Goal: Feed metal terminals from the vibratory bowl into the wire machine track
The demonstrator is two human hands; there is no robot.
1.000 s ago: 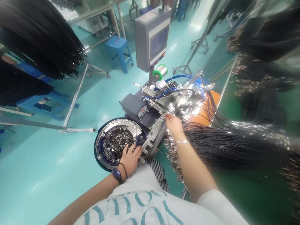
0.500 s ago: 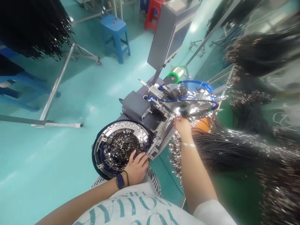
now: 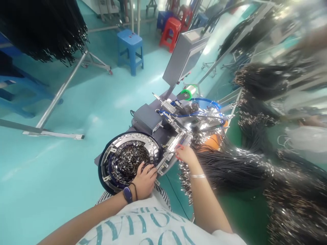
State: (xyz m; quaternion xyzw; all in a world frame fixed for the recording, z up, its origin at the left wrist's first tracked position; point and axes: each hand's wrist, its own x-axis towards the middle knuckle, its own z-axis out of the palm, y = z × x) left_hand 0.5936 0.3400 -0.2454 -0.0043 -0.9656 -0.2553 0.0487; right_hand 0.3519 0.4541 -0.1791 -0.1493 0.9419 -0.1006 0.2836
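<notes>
My left hand [image 3: 143, 180] lies on the near rim of a round metal feeder bowl [image 3: 149, 141], with its fingers spread. The bowl holds many small metal terminals [image 3: 129, 158]. A metal feed track [image 3: 167, 158] leads from the bowl toward a machine [image 3: 182, 112] with blue air tubes. Beside that track, my right hand [image 3: 187, 156] is closed around a small red-handled tool [image 3: 179, 148]. Most of the tool is hidden by the fingers, so its exact kind does not show.
Bundles of black cables [image 3: 224, 161] with metal ends lie to the right. A grey control box [image 3: 178, 58] stands behind the machine. Farther back are a blue stool [image 3: 130, 39] and a red stool [image 3: 171, 32]. A wheeled metal rack [image 3: 63, 85] with hanging black cables stands left.
My right hand has drawn back from the machine toward me and left along the track, still with the red-handled tool. My left hand stays on the bowl rim. The camera view has shifted slightly.
</notes>
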